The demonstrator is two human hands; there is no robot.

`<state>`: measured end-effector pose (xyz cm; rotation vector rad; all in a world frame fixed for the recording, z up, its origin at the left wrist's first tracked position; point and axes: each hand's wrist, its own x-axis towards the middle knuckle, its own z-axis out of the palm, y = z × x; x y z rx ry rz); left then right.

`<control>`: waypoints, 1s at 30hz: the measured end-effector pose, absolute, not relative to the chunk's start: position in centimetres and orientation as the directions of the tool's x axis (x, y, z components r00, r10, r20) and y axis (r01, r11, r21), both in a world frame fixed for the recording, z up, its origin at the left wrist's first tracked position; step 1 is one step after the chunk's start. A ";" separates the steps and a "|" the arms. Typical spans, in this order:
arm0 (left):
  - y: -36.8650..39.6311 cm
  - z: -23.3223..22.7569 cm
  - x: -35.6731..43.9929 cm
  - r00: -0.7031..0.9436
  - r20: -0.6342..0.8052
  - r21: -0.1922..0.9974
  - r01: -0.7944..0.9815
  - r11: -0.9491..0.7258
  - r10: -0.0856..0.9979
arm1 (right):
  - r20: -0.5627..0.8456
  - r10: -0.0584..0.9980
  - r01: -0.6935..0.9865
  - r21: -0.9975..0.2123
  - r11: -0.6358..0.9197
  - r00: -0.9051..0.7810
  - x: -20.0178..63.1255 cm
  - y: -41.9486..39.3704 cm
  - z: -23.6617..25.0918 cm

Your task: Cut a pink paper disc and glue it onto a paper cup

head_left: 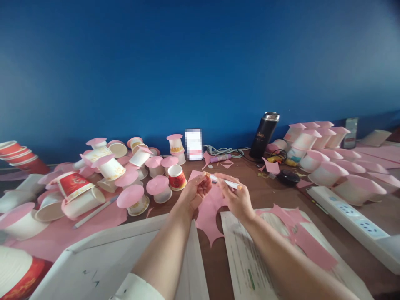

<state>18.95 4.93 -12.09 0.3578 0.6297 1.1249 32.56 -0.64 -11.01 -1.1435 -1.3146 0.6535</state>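
A slim white marker [230, 183] with an orange end is held in the closed fingers of my right hand [236, 199]; its dark front part points left. Just left of it, my left hand [197, 191] pinches a small orange piece that looks like the marker's cap, close to the marker's dark end. Beneath both hands lies a sheet of pink paper [209, 214] with curved cut-outs along its edges. To the left, a red paper cup [176, 178] stands upright beside a white cup capped with a pink paper disc [158, 186].
Many pink-topped paper cups [108, 167] crowd the left, with more cups [325, 164] at right. A black flask [265, 135], phone [194, 144], glue stick [220, 158], mouse [288, 177] and power strip [353, 223] surround the work spot. White boards [125, 254] lie in front.
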 end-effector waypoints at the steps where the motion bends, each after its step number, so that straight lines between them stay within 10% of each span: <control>1: 4.9 -12.0 18.9 0.304 -0.269 0.572 -0.714 0.405 0.914 | 0.342 0.913 0.176 -0.935 0.308 0.220 32.6 -0.5 -11.1; 20: 4.4 -11.0 19.0 0.281 -0.106 0.681 -0.679 0.275 0.954 | 0.147 0.959 -0.212 -0.956 0.200 0.241 31.4 -0.2 -11.3; 30: 6.0 -11.9 18.3 -0.050 -0.184 0.724 -0.682 0.101 0.982 | 0.065 0.878 -0.215 -0.959 0.186 0.474 34.1 1.8 -12.1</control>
